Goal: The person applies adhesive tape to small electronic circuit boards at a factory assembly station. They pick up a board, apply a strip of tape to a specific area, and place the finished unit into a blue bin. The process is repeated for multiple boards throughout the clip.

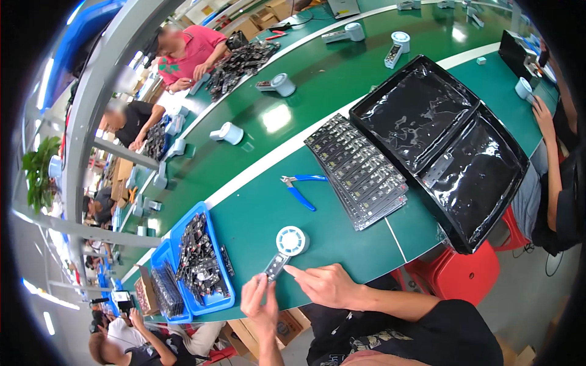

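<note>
"Round-headed device [285, 250] in work: which step?"

"Probably fitting or checking its handle [276, 266]; the next move calls for a steady hold and a light touch."

"Where does it lie on the bench [250, 210]?"

"Toward the near edge, just ahead of the left hand [259, 303], which pinches the handle's near end."

"And the right hand [329, 286]?"

"Forefinger [298, 273] extended to the handle's right side; whether it grips, one cannot tell."

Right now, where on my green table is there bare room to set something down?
One bare patch lies between the blue bin of parts and the pliers, beyond the white-headed device. Another lies right of the device, between your right hand and the overlapping circuit boards. It's crowded left, at the bin, and right, where the boards lie beside the black tray.
</note>
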